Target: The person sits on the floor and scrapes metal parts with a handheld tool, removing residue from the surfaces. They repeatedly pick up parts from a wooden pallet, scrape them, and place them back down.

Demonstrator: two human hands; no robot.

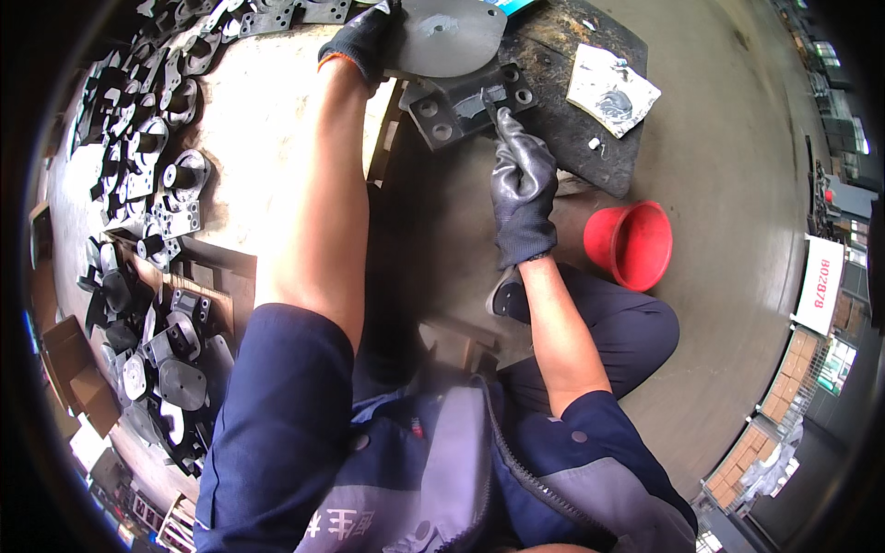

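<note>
A worker in a dark blue and grey jacket crouches over a dark, worn work board [590,147] laid on the concrete floor [719,111], both hands in dark grey gloves. The left hand [364,41] reaches to the top of the frame, its fingers closed over the left rim of a round grey metal disc [452,37], which lies tilted on the board's far edge. The right hand [524,180] is stretched forward just below it, fingers pressed together around a thin dark tool [489,109] whose tip rests on a flat black metal bracket with round holes at its corners [461,106]; how tightly the tool is pinched cannot be told. The bracket lies on the board directly beneath the disc, partly overlapped by it. To the right on the same board lies a crumpled, stained white rag [610,88]. A red plastic funnel-shaped cup [636,241] stands on the floor near the worker's right knee, well apart from the bracket. Along the left side, a heap of black and grey cast metal parts [152,184] spreads across a pale surface, with brown cardboard boxes [78,369] at the lower left edge.
</note>
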